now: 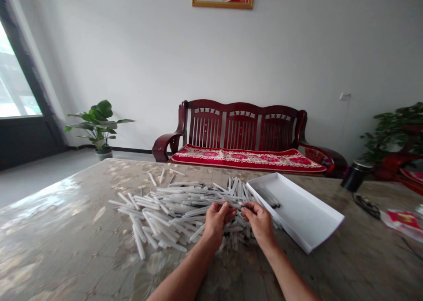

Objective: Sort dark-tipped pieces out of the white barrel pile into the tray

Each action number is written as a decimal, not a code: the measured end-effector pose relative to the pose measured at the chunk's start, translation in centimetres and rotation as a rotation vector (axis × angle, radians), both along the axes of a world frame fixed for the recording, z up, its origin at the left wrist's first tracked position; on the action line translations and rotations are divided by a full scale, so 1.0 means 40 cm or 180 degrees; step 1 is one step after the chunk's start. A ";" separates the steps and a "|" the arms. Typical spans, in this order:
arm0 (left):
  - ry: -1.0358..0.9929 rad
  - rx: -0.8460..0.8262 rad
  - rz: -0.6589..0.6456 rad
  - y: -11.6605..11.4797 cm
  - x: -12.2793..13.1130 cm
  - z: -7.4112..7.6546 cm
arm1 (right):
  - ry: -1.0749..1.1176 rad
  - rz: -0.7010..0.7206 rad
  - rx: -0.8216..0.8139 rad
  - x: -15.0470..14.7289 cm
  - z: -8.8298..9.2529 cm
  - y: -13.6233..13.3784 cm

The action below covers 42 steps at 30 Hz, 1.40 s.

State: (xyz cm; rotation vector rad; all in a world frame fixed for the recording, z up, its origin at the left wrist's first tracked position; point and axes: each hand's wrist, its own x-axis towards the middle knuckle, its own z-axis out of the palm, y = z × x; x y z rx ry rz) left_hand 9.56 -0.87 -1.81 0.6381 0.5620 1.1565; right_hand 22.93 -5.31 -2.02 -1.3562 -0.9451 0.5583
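Both hands meet over the right part of a heap of slim whitish pen-like tubes [168, 213], with dark bits among them. My left hand [218, 219] is closed, thumb against fingers, round a slim pen [237, 206] partly hidden by the fingers. At the pen's dark end, my right hand [259, 221] pinches with thumb and forefinger. Just right of the hands lies a shallow white box [304, 208]. Several clear pens with dark tips [267, 196] lie side by side along its left part.
A patterned cover lies over the table [82, 230]. Toward the right edge are a black cylinder [357, 176], a dark coiled cable [366, 206] and a red packet [405, 219]. Beyond the table stands a wooden bench [241, 129], with a potted plant [101, 122] to the left.
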 end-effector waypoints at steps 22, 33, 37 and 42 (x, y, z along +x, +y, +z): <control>0.0212 0.0093 -0.0138 -0.029 0.008 0.012 | -0.2068 -0.0069 -0.0078 0.004 0.020 -0.056; 0.0303 0.0120 -0.0184 -0.020 0.000 0.023 | -0.2069 -0.0086 -0.0038 0.000 0.024 -0.064; 0.0318 0.0113 -0.0271 -0.024 0.005 0.019 | -0.2061 -0.0197 -0.0132 0.002 0.021 -0.061; 0.0303 0.0042 -0.0214 -0.022 0.010 0.018 | -0.2074 -0.0123 -0.0199 0.005 0.021 -0.063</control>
